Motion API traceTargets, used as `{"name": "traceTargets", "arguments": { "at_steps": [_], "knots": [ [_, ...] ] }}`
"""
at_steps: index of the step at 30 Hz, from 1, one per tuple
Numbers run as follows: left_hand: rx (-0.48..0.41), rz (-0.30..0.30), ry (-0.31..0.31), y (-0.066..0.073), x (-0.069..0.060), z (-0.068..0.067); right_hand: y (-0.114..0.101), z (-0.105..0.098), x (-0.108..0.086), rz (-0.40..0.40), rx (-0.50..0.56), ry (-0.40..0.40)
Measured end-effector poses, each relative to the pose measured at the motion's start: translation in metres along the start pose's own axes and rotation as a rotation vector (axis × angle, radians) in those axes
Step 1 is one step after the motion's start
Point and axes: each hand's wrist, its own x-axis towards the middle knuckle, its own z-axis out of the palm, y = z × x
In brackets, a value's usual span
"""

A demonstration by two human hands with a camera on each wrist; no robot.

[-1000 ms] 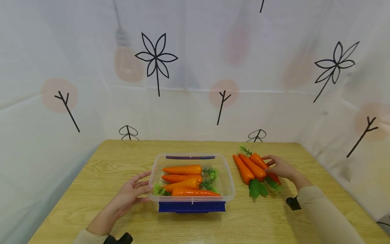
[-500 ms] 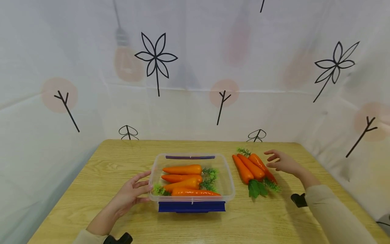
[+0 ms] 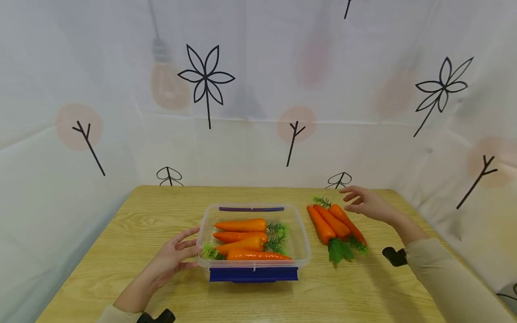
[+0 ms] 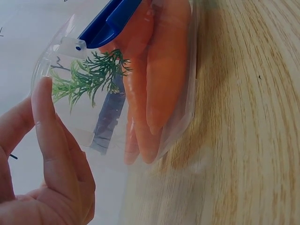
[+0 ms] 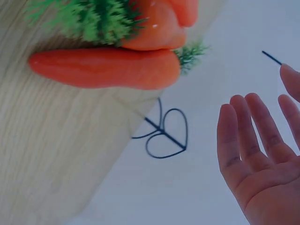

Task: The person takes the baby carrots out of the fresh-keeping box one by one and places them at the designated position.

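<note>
A clear plastic food container (image 3: 254, 264) with blue clips stands mid-table, several orange carrots (image 3: 246, 244) with green tops inside. My left hand (image 3: 173, 256) rests at its left side, fingers fairly straight and fingertips at the rim; in the left wrist view, a finger (image 4: 49, 126) touches the clear corner. To the container's right, three carrots (image 3: 332, 220) lie side by side on the wood, leaves (image 3: 339, 250) mostly toward me. My right hand (image 3: 369, 204) hovers above and right of them, apart from the rightmost carrot (image 5: 108, 69), with fingers relaxed and nothing held.
The wood-grain table (image 3: 157, 211) ends at a white printed cloth (image 3: 258, 152) hung behind it, which also closes in both sides. Black wrist cameras (image 3: 395, 256) sit on both wrists. A dark cable (image 3: 506, 296) shows at the far right.
My right hand has come off the rightmost carrot and moved up and away from the pile. The loose carrots shifted slightly left. The left hand and container stay in place.
</note>
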Motion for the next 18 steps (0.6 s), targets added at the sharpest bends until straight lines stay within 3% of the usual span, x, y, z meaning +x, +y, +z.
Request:
{"name": "traceTargets", "arguments": {
  "at_steps": [6, 18],
  "knots": [
    [-0.010, 0.001, -0.008, -0.001, 0.000, 0.000, -0.016, 0.000, 0.006, -0.071, -0.038, -0.003],
    [-0.014, 0.008, -0.008, -0.003, 0.001, 0.000, -0.062, 0.005, 0.017, -0.121, -0.083, -0.062]
  ]
}}
